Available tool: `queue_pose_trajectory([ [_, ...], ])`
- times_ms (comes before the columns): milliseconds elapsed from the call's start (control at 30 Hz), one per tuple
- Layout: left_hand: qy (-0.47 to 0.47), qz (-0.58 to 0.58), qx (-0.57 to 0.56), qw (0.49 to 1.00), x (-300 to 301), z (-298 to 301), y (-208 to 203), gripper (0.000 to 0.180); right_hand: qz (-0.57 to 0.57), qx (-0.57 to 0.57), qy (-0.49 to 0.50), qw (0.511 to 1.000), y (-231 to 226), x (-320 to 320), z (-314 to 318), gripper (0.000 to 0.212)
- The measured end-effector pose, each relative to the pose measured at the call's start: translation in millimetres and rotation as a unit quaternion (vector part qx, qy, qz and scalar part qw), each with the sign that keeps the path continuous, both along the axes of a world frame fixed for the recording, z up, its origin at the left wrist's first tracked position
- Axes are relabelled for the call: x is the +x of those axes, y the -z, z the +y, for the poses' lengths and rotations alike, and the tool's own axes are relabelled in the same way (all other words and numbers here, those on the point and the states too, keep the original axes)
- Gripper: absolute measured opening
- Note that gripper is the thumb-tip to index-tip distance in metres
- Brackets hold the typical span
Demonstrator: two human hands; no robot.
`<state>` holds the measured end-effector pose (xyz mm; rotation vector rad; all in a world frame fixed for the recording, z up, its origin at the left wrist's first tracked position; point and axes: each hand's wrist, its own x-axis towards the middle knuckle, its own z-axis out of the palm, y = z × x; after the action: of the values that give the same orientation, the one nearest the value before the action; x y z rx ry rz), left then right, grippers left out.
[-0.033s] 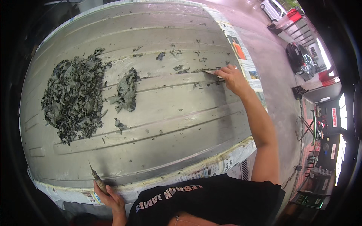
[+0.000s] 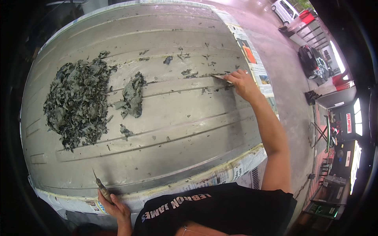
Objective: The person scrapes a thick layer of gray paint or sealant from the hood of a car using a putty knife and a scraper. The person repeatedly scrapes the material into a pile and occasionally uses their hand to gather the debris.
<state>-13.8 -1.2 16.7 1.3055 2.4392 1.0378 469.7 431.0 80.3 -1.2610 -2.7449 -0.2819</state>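
Pinched in my right hand (image 2: 243, 83) is a small flat scraper (image 2: 221, 77), its edge resting at a rib of a ridged grey vehicle roof panel (image 2: 177, 118). Dark flakes lie along the rib beside the blade. My left hand (image 2: 117, 206), at the near left edge, grips a worn-handled putty knife (image 2: 102, 187); its thin blade is seen edge-on and points away over the panel. A large heap of grey-black paint flakes (image 2: 76, 104) covers the panel's left part. To its right lies a smaller pile of flakes (image 2: 133, 94).
Masking newspaper (image 2: 248, 53) lines the panel's edges. Scattered chips lie over the ribs. To the right is a concrete floor (image 2: 271, 43) with a dark car (image 2: 311, 61), a white van (image 2: 284, 11) farther off, and shelving with equipment (image 2: 332, 188) along the side.
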Motion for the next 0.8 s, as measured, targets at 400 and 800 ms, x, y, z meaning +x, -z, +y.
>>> queue_pose_trajectory([
  [400,0.004,0.032,-0.024,0.999,1.5,-0.2,4.1,0.051,-0.026,-0.036,-0.033,0.998,-3.9,-10.9,29.1,0.031],
  [800,-0.044,0.075,0.042,0.995,-4.0,-10.2,23.4,0.052,-0.064,-0.033,-0.017,0.997,-12.8,6.9,27.1,0.027],
])
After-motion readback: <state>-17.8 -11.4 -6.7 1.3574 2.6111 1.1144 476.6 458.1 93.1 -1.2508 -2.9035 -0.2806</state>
